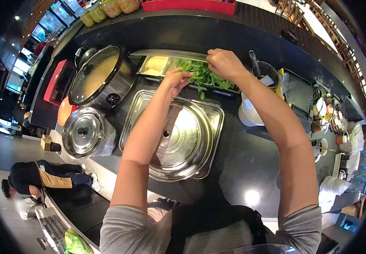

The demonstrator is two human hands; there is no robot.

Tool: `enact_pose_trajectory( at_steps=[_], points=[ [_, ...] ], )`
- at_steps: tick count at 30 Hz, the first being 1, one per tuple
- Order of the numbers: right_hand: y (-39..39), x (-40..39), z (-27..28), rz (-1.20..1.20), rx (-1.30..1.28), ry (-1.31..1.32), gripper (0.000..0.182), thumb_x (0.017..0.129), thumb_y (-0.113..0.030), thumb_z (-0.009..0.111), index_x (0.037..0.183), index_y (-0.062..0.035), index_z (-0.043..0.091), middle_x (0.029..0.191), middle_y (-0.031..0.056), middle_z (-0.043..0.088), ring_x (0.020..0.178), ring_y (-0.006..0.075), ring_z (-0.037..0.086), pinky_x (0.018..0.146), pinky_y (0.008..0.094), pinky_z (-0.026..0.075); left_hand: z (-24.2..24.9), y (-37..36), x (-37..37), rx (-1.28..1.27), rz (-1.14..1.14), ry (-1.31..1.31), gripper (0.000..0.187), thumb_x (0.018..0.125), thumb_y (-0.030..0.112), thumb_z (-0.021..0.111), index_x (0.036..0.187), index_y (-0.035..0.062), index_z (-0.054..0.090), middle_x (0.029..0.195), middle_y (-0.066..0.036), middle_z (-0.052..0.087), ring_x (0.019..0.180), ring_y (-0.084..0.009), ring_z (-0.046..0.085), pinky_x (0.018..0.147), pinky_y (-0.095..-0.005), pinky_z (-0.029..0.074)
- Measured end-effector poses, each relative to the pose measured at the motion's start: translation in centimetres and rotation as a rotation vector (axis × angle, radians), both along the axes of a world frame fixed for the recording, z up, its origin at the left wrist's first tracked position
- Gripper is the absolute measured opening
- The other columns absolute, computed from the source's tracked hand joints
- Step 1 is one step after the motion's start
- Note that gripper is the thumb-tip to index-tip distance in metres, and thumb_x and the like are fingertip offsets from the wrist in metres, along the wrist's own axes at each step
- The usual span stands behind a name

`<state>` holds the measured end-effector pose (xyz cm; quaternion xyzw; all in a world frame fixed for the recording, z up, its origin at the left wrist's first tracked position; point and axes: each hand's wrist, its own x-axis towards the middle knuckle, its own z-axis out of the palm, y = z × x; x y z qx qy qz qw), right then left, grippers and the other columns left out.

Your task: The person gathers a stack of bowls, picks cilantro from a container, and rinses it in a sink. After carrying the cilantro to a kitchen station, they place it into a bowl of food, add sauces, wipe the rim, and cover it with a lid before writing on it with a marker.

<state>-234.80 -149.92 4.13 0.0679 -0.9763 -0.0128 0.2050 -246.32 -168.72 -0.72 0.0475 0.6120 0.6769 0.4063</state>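
My right hand (224, 62) is closed at the right end of a raised clear lid (170, 53), gripping its edge. The lid stands tilted along the back of a divided container (151, 78). Leafy green herbs (206, 77) fill its right part, some stems hanging over the front rim. My left hand (178, 81) is at the herbs' left side, thumb and forefinger pinched together on a few leaves. Yellowish shredded food (155, 64) lies in the left compartment. Below my forearms sits a large round metal lid (183, 139) on a rectangular steel tray (217, 127).
A big glass-lidded cooker (96, 76) stands left of the container, with a smaller lidded pot (83, 131) nearer me. To the right are a white tub (249, 112) and a dark holder with a utensil (268, 72). Another person (43, 175) bends over at lower left.
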Motion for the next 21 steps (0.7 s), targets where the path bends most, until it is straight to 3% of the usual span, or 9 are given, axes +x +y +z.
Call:
enact_pose_trajectory(
  at_steps=[3, 5, 7, 9, 11, 13, 14, 17, 21],
  points=[
    [0.0, -0.1, 0.0, 0.017, -0.014, 0.037, 0.006, 0.075, -0.009, 0.065, 0.075, -0.0039, 0.067, 0.085, 0.0083, 0.063, 0.088, 0.0279, 0.066, 0.075, 0.0407, 0.056, 1.7, -0.1, 0.6, 0.146, -0.080, -0.053, 0.023, 0.084, -0.002, 0.073, 0.088, 0.0110, 0.054, 0.079, 0.002, 0.061, 0.066, -0.0077, 0.058, 0.068, -0.0245, 0.054],
    [0.1, -0.1, -0.2, 0.032, -0.027, 0.075, 0.005, 0.074, -0.008, 0.066, 0.072, -0.0036, 0.064, 0.081, 0.0080, 0.060, 0.085, 0.0278, 0.065, 0.072, 0.0406, 0.056, 0.5, 0.2, -0.1, 0.083, -0.054, -0.047, 0.023, 0.084, -0.002, 0.073, 0.087, 0.0110, 0.054, 0.078, 0.003, 0.060, 0.065, -0.0075, 0.058, 0.067, -0.0248, 0.054],
    [-0.1, 0.0, 0.4, -0.008, -0.037, -0.013, 0.008, 0.076, -0.010, 0.064, 0.077, -0.0041, 0.069, 0.088, 0.0088, 0.065, 0.091, 0.0284, 0.067, 0.078, 0.0405, 0.057, 0.5, 0.0, -0.3, 0.020, -0.027, -0.042, 0.023, 0.084, -0.002, 0.073, 0.086, 0.0109, 0.054, 0.077, 0.003, 0.060, 0.065, -0.0072, 0.058, 0.066, -0.0252, 0.054],
    [-0.2, 0.0, 0.4, -0.017, -0.032, -0.015, 0.007, 0.075, -0.009, 0.064, 0.076, -0.0042, 0.069, 0.088, 0.0088, 0.066, 0.091, 0.0285, 0.067, 0.078, 0.0404, 0.057, 0.6, -0.9, -0.7, 0.155, -0.123, -0.101, 0.021, 0.085, -0.002, 0.072, 0.085, 0.0108, 0.055, 0.078, 0.003, 0.059, 0.065, -0.0071, 0.058, 0.065, -0.0246, 0.053],
    [-0.3, 0.1, 0.3, -0.029, -0.025, -0.018, 0.007, 0.075, -0.009, 0.064, 0.076, -0.0044, 0.069, 0.088, 0.0089, 0.066, 0.091, 0.0287, 0.067, 0.078, 0.0403, 0.057, 0.1, -1.7, -1.5, 0.091, -0.207, -0.042, 0.019, 0.086, -0.002, 0.072, 0.087, 0.0100, 0.057, 0.076, 0.003, 0.061, 0.063, -0.0068, 0.057, 0.062, -0.0242, 0.051],
    [-0.3, -0.1, 0.2, -0.023, -0.027, -0.012, 0.007, 0.074, -0.008, 0.064, 0.075, -0.0044, 0.069, 0.089, 0.0093, 0.066, 0.091, 0.0293, 0.067, 0.078, 0.0403, 0.057, 0.3, -2.0, -1.2, -0.025, -0.103, -0.060, 0.020, 0.083, -0.006, 0.070, 0.094, 0.0063, 0.060, 0.089, -0.004, 0.069, 0.078, -0.0111, 0.065, 0.071, -0.0242, 0.055],
    [-0.3, -0.2, 0.2, -0.025, -0.026, -0.011, 0.007, 0.074, -0.008, 0.064, 0.075, -0.0044, 0.069, 0.089, 0.0093, 0.066, 0.091, 0.0293, 0.067, 0.078, 0.0403, 0.057, -0.7, -2.3, -1.7, 0.063, -0.151, -0.064, 0.019, 0.084, -0.005, 0.070, 0.097, 0.0050, 0.061, 0.093, -0.005, 0.070, 0.081, -0.0104, 0.067, 0.073, -0.0246, 0.055],
    [-0.3, -0.1, -0.2, -0.035, -0.021, -0.026, 0.006, 0.074, -0.007, 0.064, 0.076, -0.0041, 0.069, 0.089, 0.0092, 0.066, 0.091, 0.0290, 0.067, 0.077, 0.0401, 0.057, 2.9, -4.0, 0.5, 0.092, -0.222, -0.039, 0.019, 0.085, -0.005, 0.068, 0.100, 0.0044, 0.062, 0.093, -0.005, 0.070, 0.078, -0.0092, 0.065, 0.074, -0.0244, 0.055],
    [-0.9, 0.4, -0.8, 0.026, 0.079, 0.026, 0.006, 0.075, -0.007, 0.063, 0.077, -0.0048, 0.069, 0.090, 0.0082, 0.066, 0.091, 0.0272, 0.068, 0.074, 0.0384, 0.058, 2.1, -6.2, 0.1, 0.139, -0.078, -0.151, 0.021, 0.085, -0.006, 0.068, 0.100, 0.0061, 0.060, 0.092, -0.003, 0.070, 0.069, -0.0053, 0.059, 0.065, -0.0215, 0.051]
  ],
)
